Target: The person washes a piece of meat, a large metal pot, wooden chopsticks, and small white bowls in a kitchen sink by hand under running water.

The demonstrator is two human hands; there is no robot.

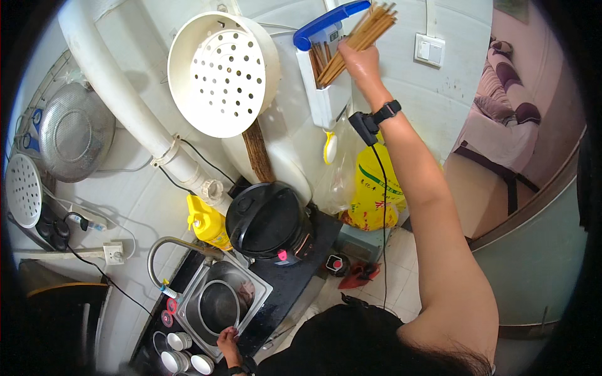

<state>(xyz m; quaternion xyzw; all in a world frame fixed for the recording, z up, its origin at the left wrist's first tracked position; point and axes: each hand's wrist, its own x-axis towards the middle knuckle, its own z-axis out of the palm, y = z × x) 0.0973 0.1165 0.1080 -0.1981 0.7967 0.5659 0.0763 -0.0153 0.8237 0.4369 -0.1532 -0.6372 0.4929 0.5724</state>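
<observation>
My right hand (363, 60) is raised high, closed around a thick bundle of wooden chopsticks (376, 26). The bundle slants over the mouth of a white wall-mounted chopstick holder (324, 105), its lower ends at the opening. More chopsticks (316, 56) stand inside the holder. Its blue lid (331, 21) is lifted. Low in the view, my left hand (228, 344) grips the near rim of a round metal basin (220, 305) in the stainless steel sink (263, 285). A pinkish item (245, 292) lies beside the basin in the sink; what it is cannot be told.
A black rice cooker (265, 221) stands on the dark counter (277, 277) by a yellow bottle (207, 223). White cups (175, 361) crowd the sink's left. A faucet (157, 249) arches over the sink. A white steamer basket (225, 75) and yellow bag (376, 192) hang nearby.
</observation>
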